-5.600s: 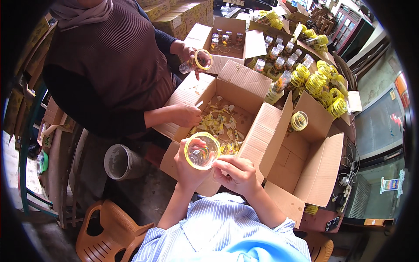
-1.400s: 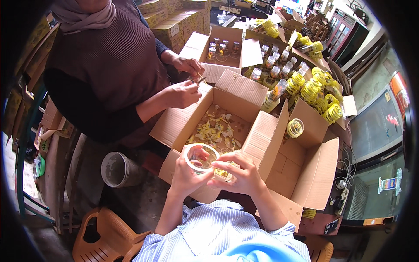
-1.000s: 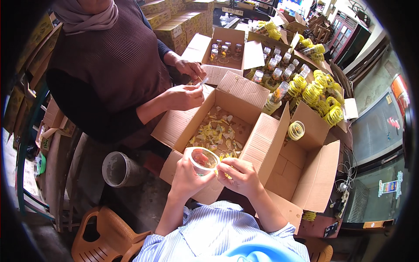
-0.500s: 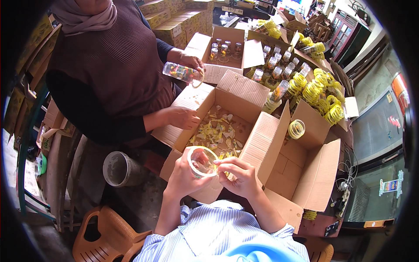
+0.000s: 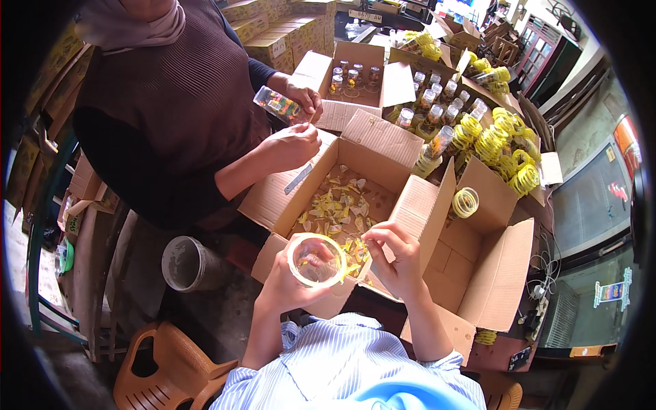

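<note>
My left hand (image 5: 288, 281) is wrapped round a clear plastic jar (image 5: 320, 264) with a pale yellow rim, its round opening turned up toward me. To the right of the jar, apart from it, my right hand (image 5: 398, 265) is raised with thumb and forefinger pinched together; whatever is between them is too small to make out. Just beyond both hands stands an open cardboard box (image 5: 383, 167) with many torn yellow and white scraps (image 5: 335, 208) on its bottom. Some yellow scraps (image 5: 354, 256) lie close to my right fingers.
Across the box, a person (image 5: 294, 137) handles a clear printed jar (image 5: 277, 104). A flat grey metal strip (image 5: 298, 178) lies on a box flap. At right are another open box (image 5: 454, 266), yellow rings (image 5: 488, 147) and several jars (image 5: 428, 99). A bucket (image 5: 184, 263) stands left.
My right hand has moved right and up, away from the jar's rim. The jar's opening has tilted more toward me. The other person's hands have come together at their jar, exposing the metal strip.
</note>
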A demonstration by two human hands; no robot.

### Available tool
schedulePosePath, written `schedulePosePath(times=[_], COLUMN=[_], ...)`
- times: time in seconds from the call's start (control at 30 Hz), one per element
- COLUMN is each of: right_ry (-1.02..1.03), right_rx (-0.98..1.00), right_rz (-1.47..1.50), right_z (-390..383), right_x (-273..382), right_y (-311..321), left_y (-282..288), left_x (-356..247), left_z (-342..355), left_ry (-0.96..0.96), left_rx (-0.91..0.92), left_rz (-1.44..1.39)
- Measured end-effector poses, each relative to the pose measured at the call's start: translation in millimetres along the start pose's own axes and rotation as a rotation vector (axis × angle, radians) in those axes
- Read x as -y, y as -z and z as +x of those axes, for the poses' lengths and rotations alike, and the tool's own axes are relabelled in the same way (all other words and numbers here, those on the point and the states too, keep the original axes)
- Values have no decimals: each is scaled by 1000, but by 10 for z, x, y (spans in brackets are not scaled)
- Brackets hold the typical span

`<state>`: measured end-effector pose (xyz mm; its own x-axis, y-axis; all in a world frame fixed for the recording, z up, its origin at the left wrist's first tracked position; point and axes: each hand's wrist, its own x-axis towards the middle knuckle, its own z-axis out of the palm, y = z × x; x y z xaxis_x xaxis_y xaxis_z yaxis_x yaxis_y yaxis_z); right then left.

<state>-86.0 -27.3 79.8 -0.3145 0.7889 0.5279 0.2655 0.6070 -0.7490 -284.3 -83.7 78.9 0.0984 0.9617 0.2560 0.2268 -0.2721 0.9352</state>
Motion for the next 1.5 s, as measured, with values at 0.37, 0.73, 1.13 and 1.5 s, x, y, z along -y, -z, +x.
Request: schedulePosePath(times=[0.37, 0.73, 1.13, 1.5], right_ry=[-141, 255, 308, 212], right_rx=[185, 15, 135, 117], right_rz=[-9, -94, -319, -12], right_z=[-72, -110, -109, -210], right_x=[-354, -46, 82, 59], right_y=[-198, -327, -212, -254], left_y=[-27, -87, -150, -152], left_x=[305, 285, 184, 175], left_z=[19, 110, 132, 69], left_ry=[143, 73, 53, -87], left_rx=[-107, -92, -153, -198], left_rz=[-18, 142, 312, 318])
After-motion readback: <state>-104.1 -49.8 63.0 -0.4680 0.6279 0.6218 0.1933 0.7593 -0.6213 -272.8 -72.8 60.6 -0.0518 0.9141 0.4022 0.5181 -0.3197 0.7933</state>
